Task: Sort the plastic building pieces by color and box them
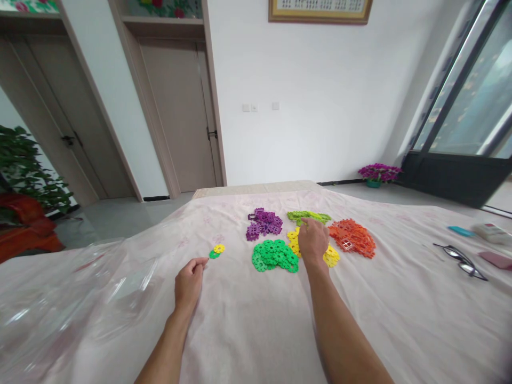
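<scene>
My left hand (pixel 189 282) pinches the edge of a green snowflake disc (pixel 214 255) between thumb and fingertip. A yellow snowflake disc (pixel 219 248) is joined to or overlaps that green one; I cannot tell which. My right hand (pixel 313 240) has its fingers curled at the near edge of the light green pieces (pixel 308 216); whether a piece is between the fingertips is hidden. Beneath that hand lies a pile of yellow discs (pixel 331 256), partly covered. Green discs (pixel 275 255) are heaped between my hands, with purple pieces (pixel 264 223) behind them and orange-red pieces (pixel 354 238) to the right.
A pale patterned cloth (pixel 248 320) covers the table. Crumpled clear plastic packaging (pixel 120 288) lies at the left. Folded glasses (pixel 462 261), a blue item (pixel 461 231), a pinkish flat item (pixel 496 260) and a whitish object (pixel 492 233) lie at the right.
</scene>
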`<state>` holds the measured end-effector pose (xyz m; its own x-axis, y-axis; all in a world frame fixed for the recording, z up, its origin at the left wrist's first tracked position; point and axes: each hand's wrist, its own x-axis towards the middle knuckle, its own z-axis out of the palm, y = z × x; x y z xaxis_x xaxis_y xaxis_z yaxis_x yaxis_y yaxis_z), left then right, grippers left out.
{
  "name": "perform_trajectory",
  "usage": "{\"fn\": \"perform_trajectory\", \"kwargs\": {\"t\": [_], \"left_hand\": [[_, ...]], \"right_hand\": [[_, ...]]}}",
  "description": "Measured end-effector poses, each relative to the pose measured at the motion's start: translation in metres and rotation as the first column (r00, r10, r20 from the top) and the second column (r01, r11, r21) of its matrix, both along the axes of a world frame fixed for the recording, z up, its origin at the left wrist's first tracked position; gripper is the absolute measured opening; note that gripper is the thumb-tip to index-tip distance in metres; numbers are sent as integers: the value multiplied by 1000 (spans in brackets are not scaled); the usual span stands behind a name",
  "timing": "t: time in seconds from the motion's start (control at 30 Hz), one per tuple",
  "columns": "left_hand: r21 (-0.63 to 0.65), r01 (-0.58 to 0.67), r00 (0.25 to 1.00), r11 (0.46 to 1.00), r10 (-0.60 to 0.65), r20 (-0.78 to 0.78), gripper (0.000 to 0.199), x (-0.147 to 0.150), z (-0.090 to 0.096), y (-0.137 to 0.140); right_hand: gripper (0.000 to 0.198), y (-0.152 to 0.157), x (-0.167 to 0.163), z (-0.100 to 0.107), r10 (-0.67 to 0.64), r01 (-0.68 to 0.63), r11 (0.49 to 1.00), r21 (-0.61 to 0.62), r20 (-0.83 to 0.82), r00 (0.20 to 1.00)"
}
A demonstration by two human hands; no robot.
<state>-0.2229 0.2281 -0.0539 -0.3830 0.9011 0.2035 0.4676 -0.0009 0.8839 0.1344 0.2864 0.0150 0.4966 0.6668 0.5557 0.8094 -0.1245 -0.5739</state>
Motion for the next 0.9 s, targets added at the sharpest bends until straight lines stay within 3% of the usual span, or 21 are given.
{"fn": "perform_trajectory", "kwargs": {"t": [0.1, 0.17, 0.33, 0.47, 0.7, 0.8, 0.9], "left_hand": [[1, -6, 1000, 1000, 6, -9, 31, 0, 0, 0], [0, -5, 1000, 1000, 5, -10, 31, -1, 0, 1], [24, -2, 1000, 1000, 3, -16, 31, -4, -4, 2], [34, -2, 1000, 999, 2, 0, 31, -4, -5, 3], [24, 10, 999, 1000, -11, 36, 29, -1, 0, 1], [24, 13, 999, 1000, -14, 29, 29, -2, -1, 1], [22, 14, 1000, 1000, -14, 22, 30, -3, -2, 2]], "right_hand": [[36, 3, -27, -2, 201, -201, 978, 47, 20, 979], [35, 3, -59, -9, 358, -359, 933, 19, 42, 933], [42, -9, -145, -46, 687, -664, 726, -179, 143, 713], [52, -15, -178, -63, 785, -708, 619, -341, 239, 571], [44, 11, -189, -56, 847, -717, 531, -451, 308, 434], [26, 18, -196, -51, 848, -668, 529, -524, 312, 428], [22, 17, -201, -48, 828, -624, 557, -548, 311, 466]]}}
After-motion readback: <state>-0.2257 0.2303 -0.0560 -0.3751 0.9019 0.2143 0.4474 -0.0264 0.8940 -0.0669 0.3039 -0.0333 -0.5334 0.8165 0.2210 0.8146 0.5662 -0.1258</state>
